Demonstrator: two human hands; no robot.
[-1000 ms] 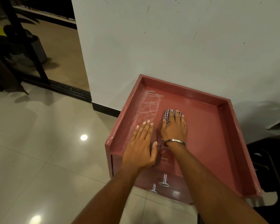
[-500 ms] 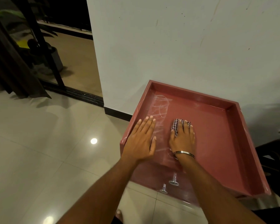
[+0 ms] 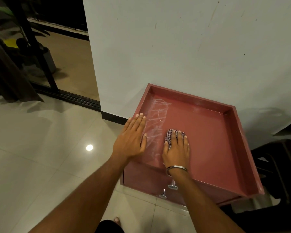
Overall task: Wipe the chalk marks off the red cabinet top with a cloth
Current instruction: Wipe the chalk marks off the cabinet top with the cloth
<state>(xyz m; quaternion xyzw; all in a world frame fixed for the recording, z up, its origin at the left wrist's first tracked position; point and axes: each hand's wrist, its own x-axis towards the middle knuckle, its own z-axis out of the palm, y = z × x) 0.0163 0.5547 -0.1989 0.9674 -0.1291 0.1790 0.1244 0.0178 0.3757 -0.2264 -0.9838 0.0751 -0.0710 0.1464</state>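
While right hand [image 3: 176, 148] presses checked cloth [image 3: 168, 135] flat-fingered beside chalk marks [image 3: 155, 121] on cabinet top [image 3: 208, 140], sweep left with overlapping strokes; left hand [image 3: 131, 138] flat, fingers straight, bracing left rim

Cloth [image 3: 169, 137]: checked, mostly hidden under right hand [image 3: 176, 151]; only far edge shows past fingers [image 3: 179, 137].
Chalk marks [image 3: 156, 120]: near portion partly covered by left hand [image 3: 130, 140]; strokes smeared, no shape legible.
Red cabinet [image 3: 208, 132]: left rim hidden under left hand; front face largely behind both forearms; lower knob [image 3: 163, 194] partly behind right forearm.
Dark stool [image 3: 275, 165]: cut by right picture edge.
Foot [image 3: 116, 220]: only toes visible, rest hidden by dark garment at bottom edge.
Plant pot [image 3: 45, 61]: dim, detail unclear.
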